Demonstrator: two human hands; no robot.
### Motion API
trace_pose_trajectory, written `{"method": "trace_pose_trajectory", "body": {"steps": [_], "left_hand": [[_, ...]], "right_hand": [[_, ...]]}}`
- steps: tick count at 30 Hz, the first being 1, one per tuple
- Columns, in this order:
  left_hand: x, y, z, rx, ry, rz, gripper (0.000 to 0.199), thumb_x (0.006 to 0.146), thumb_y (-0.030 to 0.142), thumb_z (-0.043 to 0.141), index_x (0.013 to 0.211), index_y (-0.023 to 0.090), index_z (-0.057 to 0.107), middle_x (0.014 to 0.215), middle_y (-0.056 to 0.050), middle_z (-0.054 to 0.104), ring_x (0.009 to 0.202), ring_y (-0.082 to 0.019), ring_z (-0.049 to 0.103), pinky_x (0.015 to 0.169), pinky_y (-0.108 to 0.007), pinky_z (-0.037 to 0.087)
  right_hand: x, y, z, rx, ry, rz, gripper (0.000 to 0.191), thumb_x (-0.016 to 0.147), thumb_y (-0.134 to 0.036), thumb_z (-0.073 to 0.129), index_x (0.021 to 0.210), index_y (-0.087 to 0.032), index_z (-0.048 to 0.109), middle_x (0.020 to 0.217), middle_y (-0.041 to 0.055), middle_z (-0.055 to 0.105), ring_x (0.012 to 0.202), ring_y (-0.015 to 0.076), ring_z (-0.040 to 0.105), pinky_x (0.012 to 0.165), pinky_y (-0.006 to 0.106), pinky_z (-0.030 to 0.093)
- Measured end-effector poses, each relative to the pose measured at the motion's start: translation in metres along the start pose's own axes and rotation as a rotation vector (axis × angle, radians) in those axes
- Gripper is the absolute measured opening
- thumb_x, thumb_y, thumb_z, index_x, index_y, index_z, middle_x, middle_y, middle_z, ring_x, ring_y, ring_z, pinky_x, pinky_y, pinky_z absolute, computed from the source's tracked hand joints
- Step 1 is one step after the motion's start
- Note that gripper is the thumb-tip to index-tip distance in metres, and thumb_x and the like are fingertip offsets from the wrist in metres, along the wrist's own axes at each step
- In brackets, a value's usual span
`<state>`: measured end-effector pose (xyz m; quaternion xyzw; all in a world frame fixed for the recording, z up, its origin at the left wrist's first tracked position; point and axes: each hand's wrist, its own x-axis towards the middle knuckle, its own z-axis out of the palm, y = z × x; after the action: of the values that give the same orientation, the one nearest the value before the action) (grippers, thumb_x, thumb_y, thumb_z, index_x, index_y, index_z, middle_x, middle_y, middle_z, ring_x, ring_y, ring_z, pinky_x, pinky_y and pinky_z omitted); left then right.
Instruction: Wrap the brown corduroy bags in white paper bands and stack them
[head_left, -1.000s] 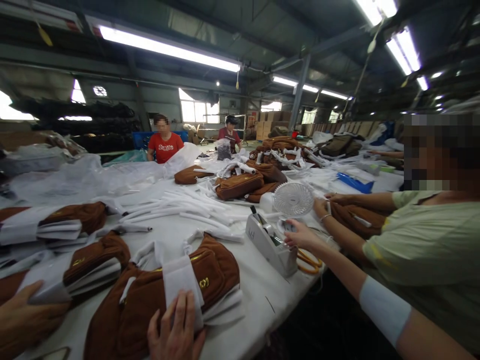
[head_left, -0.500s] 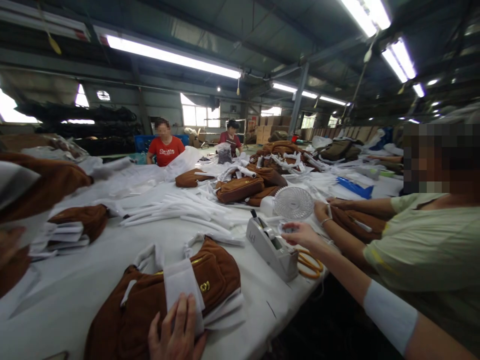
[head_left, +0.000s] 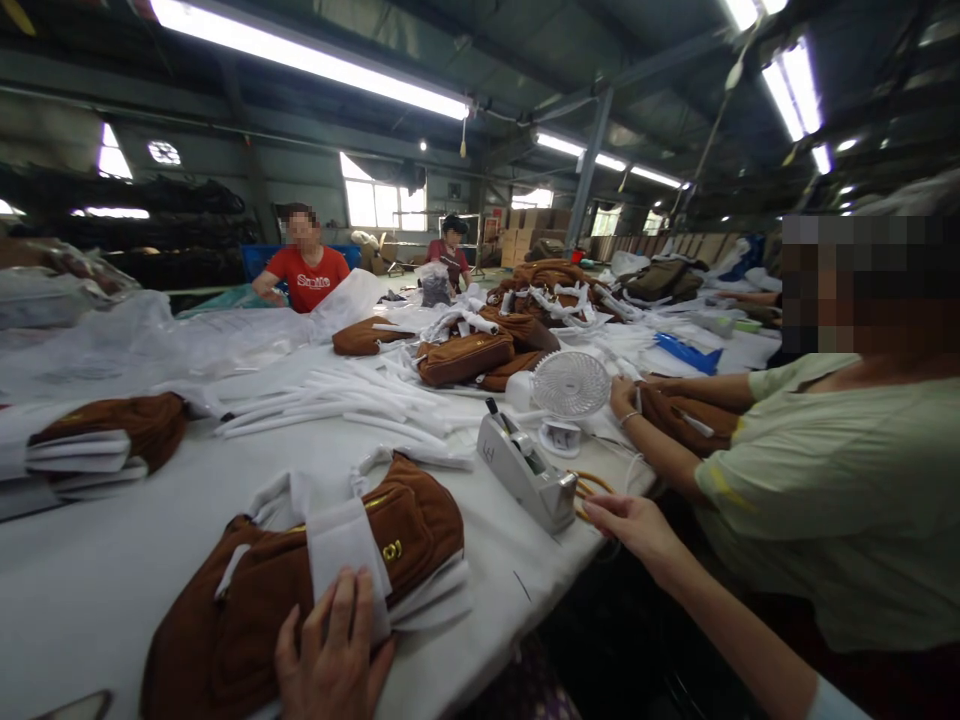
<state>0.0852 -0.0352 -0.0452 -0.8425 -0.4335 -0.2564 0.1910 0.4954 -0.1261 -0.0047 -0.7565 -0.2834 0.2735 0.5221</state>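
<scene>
A brown bag [head_left: 262, 610] with gold zips and a gold emblem lies on the white-covered table, its handle wrapped in white. Around its middle is a white paper band [head_left: 349, 545]. My left hand [head_left: 334, 640] lies on the band and the bag's lower edge, fingers stretched out. Right of the bag stands a grey tape dispenser [head_left: 525, 475]. My right hand [head_left: 626, 525] is beside its front end, thumb and fingertips pinched together; what they hold is too small to make out. Yellow rings [head_left: 592, 487] lie just behind those fingertips.
A small white fan [head_left: 571, 385] stands behind the dispenser. White strips [head_left: 330, 395] and a pile of brown bags [head_left: 465, 355] lie farther back. Another banded bag [head_left: 154, 425] is at the left. A person [head_left: 840, 480] at the right handles a brown bag; two people are across the table.
My right hand has moved from above the dispenser's front end down and toward me, its fingers drawing together. The view has shifted slightly. My left hand stays on the paper band.
</scene>
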Motion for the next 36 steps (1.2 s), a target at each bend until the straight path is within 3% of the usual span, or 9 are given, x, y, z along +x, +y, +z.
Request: {"method": "trace_pose_trajectory", "body": {"steps": [6,13,16,19,23,27,36], "left_hand": [[0.002,0.001,-0.006,0.033,-0.027,0.02,0.051,0.089,0.027,0.053,0.138,0.012,0.049,0.136,-0.016,0.057,0.119,-0.033,0.05,0.109,-0.058,0.027],[0.003,0.003,-0.01,0.021,-0.061,-0.002,0.055,0.087,0.026,0.055,0.141,0.015,0.048,0.139,-0.015,0.055,0.12,-0.033,0.049,0.111,-0.057,0.024],[0.003,0.002,-0.011,0.007,-0.078,-0.009,0.053,0.087,0.025,0.056,0.139,0.014,0.05,0.139,-0.016,0.054,0.12,-0.033,0.049,0.111,-0.057,0.023],[0.004,0.0,-0.011,-0.017,-0.076,-0.009,0.054,0.087,0.025,0.057,0.138,0.013,0.051,0.14,-0.016,0.054,0.121,-0.033,0.048,0.112,-0.057,0.021],[0.006,0.001,-0.013,-0.073,-0.095,-0.063,0.057,0.085,0.034,0.064,0.138,0.017,0.051,0.14,-0.014,0.055,0.122,-0.032,0.048,0.113,-0.055,0.019],[0.012,0.004,-0.016,-0.088,-0.085,-0.12,0.071,0.078,0.045,0.074,0.139,0.019,0.05,0.138,-0.012,0.056,0.12,-0.03,0.05,0.114,-0.054,0.02],[0.02,0.003,-0.014,0.01,0.008,-0.098,0.06,0.083,0.048,0.067,0.133,0.018,0.054,0.133,-0.009,0.06,0.118,-0.026,0.05,0.109,-0.055,0.027]], "right_hand": [[0.017,0.019,0.015,-0.153,0.068,-0.124,0.047,0.066,-0.056,0.066,0.079,-0.013,0.077,0.059,0.0048,0.065,0.055,0.0184,0.058,0.055,0.03,0.044],[0.004,0.029,-0.011,-0.46,0.154,-0.139,0.036,0.07,-0.052,0.061,0.077,-0.021,0.078,0.078,0.0062,0.075,0.081,0.0302,0.07,0.074,0.037,0.052],[-0.011,0.007,-0.016,-0.478,0.028,-0.333,0.036,0.078,-0.053,0.06,0.085,-0.023,0.077,0.087,0.0057,0.076,0.084,0.0277,0.07,0.077,0.036,0.052],[-0.024,-0.038,-0.003,-0.524,-0.214,-0.676,0.032,0.089,-0.048,0.056,0.086,-0.023,0.075,0.085,0.0049,0.073,0.08,0.0218,0.068,0.079,0.034,0.05],[-0.033,-0.101,0.034,-0.596,-0.576,-1.025,0.031,0.099,-0.04,0.05,0.087,-0.023,0.073,0.074,0.0015,0.067,0.07,0.0145,0.062,0.087,0.034,0.042],[-0.032,-0.148,0.085,-0.653,-0.881,-1.163,0.028,0.1,-0.034,0.05,0.089,-0.024,0.073,0.078,0.0004,0.066,0.074,0.0121,0.061,0.098,0.036,0.032],[-0.023,-0.23,0.227,-0.891,-1.223,-1.515,0.023,0.094,-0.021,0.054,0.082,-0.022,0.073,0.079,0.0011,0.065,0.073,0.0124,0.056,0.094,0.035,0.025]]}}
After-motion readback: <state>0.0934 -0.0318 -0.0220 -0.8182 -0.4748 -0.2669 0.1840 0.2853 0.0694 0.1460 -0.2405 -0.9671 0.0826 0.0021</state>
